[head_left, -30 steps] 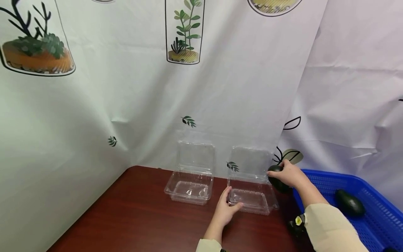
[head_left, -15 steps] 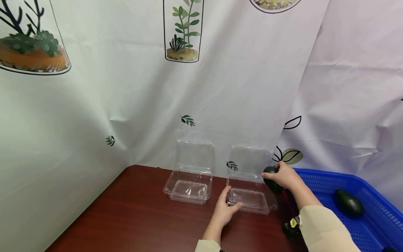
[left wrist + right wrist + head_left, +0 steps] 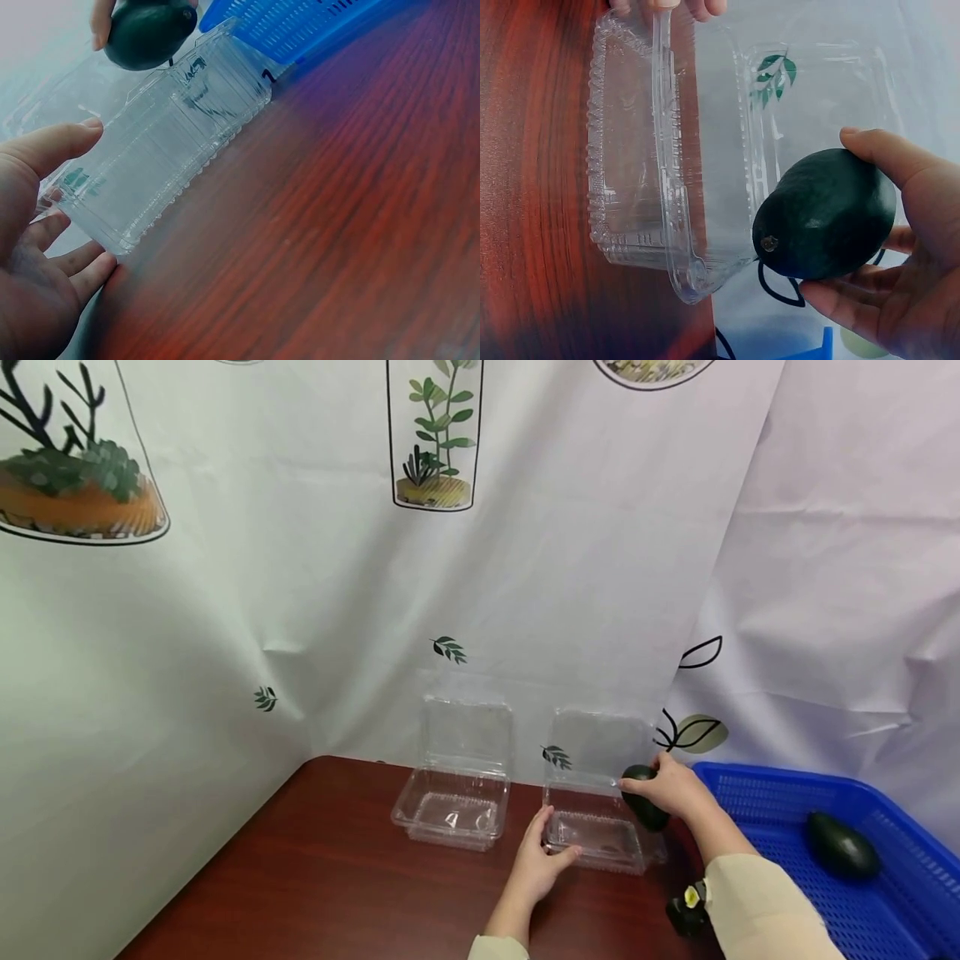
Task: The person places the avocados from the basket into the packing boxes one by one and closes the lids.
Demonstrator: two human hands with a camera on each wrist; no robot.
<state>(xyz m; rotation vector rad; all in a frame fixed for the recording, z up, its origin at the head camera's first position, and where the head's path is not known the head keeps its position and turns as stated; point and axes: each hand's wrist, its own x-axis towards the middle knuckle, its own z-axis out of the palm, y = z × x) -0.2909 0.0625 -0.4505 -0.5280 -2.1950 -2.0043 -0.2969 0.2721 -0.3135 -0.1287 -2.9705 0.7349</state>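
My right hand (image 3: 675, 789) holds a dark green avocado (image 3: 643, 806) over the right end of a clear plastic clamshell container (image 3: 607, 862). In the right wrist view the thumb lies along one side of the avocado (image 3: 825, 214) and the fingers along the other, with its stem scar showing. The container's lid (image 3: 600, 743) stands raised at the back, and its tray holds nothing. At the tray's front left corner, my left hand (image 3: 534, 868) grips the rim, thumb at the front and fingers along the left side, as the left wrist view also shows.
Another opened clear container (image 3: 450, 839), with nothing in it, stands to the left. At the right is a blue plastic basket (image 3: 787, 772) with another avocado (image 3: 843, 846) inside. A printed white cloth (image 3: 337, 568) hangs behind the reddish-brown table (image 3: 300, 877).
My right hand has carried the avocado leftward and slightly down, from beside the basket to over the right container's edge. The left hand has stayed at the container's corner.
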